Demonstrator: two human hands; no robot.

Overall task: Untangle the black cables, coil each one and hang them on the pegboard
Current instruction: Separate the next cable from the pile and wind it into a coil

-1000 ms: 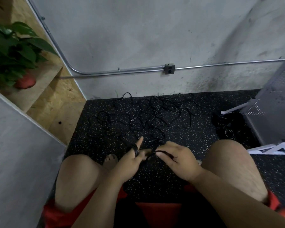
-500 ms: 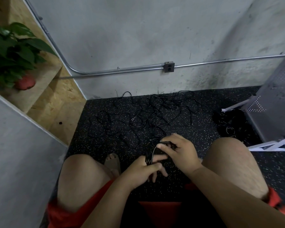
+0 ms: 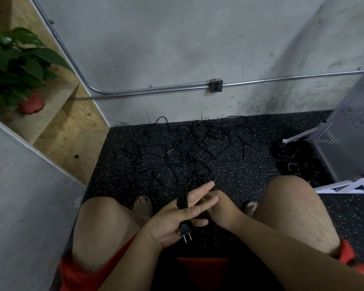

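Head view: between bare knees [image 3: 105,217], left hand [image 3: 172,221] clamps the coiled cable [image 3: 182,201]; right hand [image 3: 221,208] touching, grip hidden; floor tangle [image 3: 189,148] ahead.

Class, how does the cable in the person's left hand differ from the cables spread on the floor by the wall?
The held cable is bunched into loops; the floor cables sprawl in a loose tangle. The held cable is gripped by the left hand, plug showing; the floor cables lie untouched. Both are black.

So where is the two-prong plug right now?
Head view, low centre: the plug lies on the palm of the left hand, which grips its cable.
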